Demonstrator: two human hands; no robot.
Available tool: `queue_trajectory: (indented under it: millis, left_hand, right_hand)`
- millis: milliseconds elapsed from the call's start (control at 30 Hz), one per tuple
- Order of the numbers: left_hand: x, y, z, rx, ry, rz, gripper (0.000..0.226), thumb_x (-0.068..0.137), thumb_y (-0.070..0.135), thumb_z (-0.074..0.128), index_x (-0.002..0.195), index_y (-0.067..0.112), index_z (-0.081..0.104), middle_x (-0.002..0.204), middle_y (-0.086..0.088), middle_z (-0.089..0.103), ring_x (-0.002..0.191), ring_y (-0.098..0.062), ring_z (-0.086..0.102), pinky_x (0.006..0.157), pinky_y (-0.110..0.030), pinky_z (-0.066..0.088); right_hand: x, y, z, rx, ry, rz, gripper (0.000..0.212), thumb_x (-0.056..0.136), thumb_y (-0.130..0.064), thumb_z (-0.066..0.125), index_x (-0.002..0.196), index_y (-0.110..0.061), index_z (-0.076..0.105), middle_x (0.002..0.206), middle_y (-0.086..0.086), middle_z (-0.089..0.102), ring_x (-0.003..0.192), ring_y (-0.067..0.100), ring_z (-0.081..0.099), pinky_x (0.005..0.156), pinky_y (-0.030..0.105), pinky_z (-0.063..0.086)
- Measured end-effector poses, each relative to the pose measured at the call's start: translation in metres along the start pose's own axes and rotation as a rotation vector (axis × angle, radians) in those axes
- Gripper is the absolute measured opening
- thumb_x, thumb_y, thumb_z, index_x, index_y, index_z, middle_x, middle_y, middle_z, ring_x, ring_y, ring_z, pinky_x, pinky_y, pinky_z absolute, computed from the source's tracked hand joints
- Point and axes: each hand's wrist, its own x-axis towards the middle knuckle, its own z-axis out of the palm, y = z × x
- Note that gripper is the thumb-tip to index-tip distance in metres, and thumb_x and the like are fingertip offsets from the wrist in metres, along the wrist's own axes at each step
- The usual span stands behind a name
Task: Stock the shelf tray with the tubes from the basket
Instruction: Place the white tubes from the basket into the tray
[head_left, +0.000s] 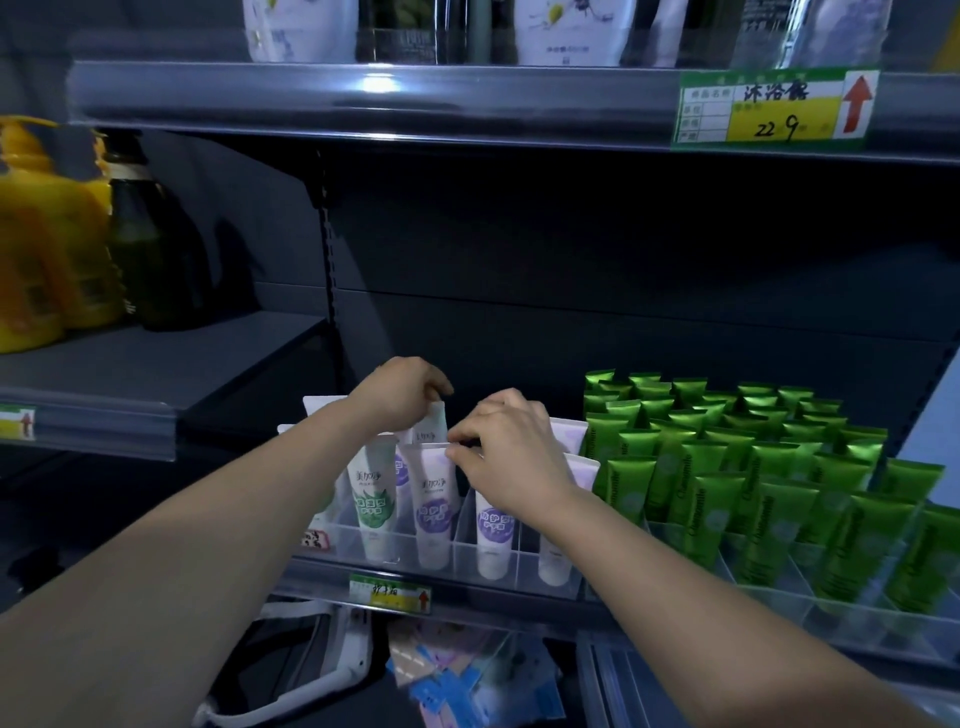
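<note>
Because it looks light and squashy, the white plastic tube with a purple label (434, 512) is best taken by its flat crimped top (the stiffest part), and the right hand (511, 457) pinches it there. It stands cap-down in the clear acrylic shelf tray (521, 564). The left hand (400, 395) seems to pinch a second white tube (435, 423) behind it.

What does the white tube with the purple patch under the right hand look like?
The purple-patch tube is white, soft-looking plastic with dark lettering above a purple patch. It stands upright, cap down, in the front row of the clear tray, beside a green-patch tube. The right hand pinches its flat top edge.
</note>
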Motion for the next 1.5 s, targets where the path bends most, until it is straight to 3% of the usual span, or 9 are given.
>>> queue_trajectory:
  millis: [133,233,333,600,900,1033,1233,1500]
  left_hand:
    - [0.003,-0.002,0.001,-0.112,0.007,0.047,0.024,0.084,-0.001,0.061,0.102,0.009,0.072,0.103,-0.004,0.071,0.097,-0.015,0.065,0.087,-0.025,0.05]
    - [0.007,-0.006,0.002,-0.011,-0.02,0.025,0.01,0.083,0.02,0.069,0.092,0.016,0.074,0.095,0.004,0.071,0.094,-0.015,0.063,0.088,-0.031,0.047]
    - [0.007,-0.004,0.004,0.105,-0.005,-0.001,0.008,0.085,0.03,0.066,0.089,0.026,0.072,0.094,0.011,0.069,0.094,-0.011,0.056,0.094,-0.036,0.033]
    - [0.006,-0.006,0.009,-0.009,0.026,-0.006,0.007,0.084,0.027,0.068,0.088,0.024,0.073,0.083,0.015,0.062,0.096,-0.011,0.057,0.098,-0.038,0.034]
    - [0.005,-0.01,0.007,-0.037,0.008,-0.038,0.007,0.083,0.027,0.069,0.089,0.026,0.073,0.094,0.012,0.069,0.102,-0.012,0.059,0.102,-0.042,0.035]
    - [0.006,-0.016,0.008,-0.074,-0.016,-0.038,0.009,0.082,0.027,0.07,0.09,0.029,0.073,0.085,0.016,0.065,0.1,-0.012,0.061,0.102,-0.044,0.039]
    - [0.002,-0.025,0.001,-0.115,-0.006,-0.042,0.018,0.088,0.024,0.063,0.104,0.025,0.072,0.11,0.008,0.069,0.108,-0.013,0.06,0.101,-0.04,0.043]
    - [-0.012,-0.045,-0.022,0.198,-0.013,-0.145,0.031,0.097,0.02,0.043,0.117,0.03,0.064,0.122,0.011,0.063,0.121,-0.018,0.049,0.105,-0.041,0.023]
  right_hand:
    - [0.003,0.001,0.0,0.012,0.015,0.03,0.018,0.09,-0.031,0.057,0.097,-0.026,0.073,0.102,-0.008,0.066,0.113,0.015,0.041,0.094,0.032,0.027]
    - [0.003,0.002,0.0,0.024,0.019,0.04,0.016,0.089,-0.03,0.059,0.09,-0.025,0.074,0.097,-0.007,0.066,0.11,0.015,0.042,0.093,0.032,0.026]
    - [0.003,0.001,0.0,0.026,0.023,0.046,0.015,0.089,-0.031,0.059,0.089,-0.026,0.073,0.094,-0.007,0.065,0.111,0.013,0.042,0.095,0.031,0.025]
    - [0.0,0.0,0.001,0.025,0.042,0.069,0.015,0.089,-0.029,0.058,0.088,-0.024,0.072,0.095,-0.008,0.063,0.111,0.011,0.041,0.094,0.03,0.025]
    - [0.001,-0.001,0.007,-0.019,0.05,0.092,0.017,0.09,-0.029,0.055,0.086,-0.025,0.071,0.098,-0.008,0.062,0.111,0.014,0.039,0.091,0.029,0.023]
    - [-0.001,0.0,0.006,-0.022,0.053,0.075,0.018,0.09,-0.032,0.053,0.09,-0.026,0.071,0.098,-0.008,0.062,0.112,0.014,0.039,0.09,0.031,0.024]
    - [-0.001,-0.006,0.009,-0.021,0.075,0.04,0.023,0.091,-0.035,0.054,0.101,-0.023,0.071,0.099,-0.006,0.064,0.113,0.016,0.042,0.093,0.032,0.028]
    - [0.015,-0.032,0.017,0.016,0.066,-0.054,0.026,0.089,-0.037,0.059,0.107,-0.023,0.072,0.106,-0.004,0.065,0.115,0.018,0.041,0.094,0.031,0.024]
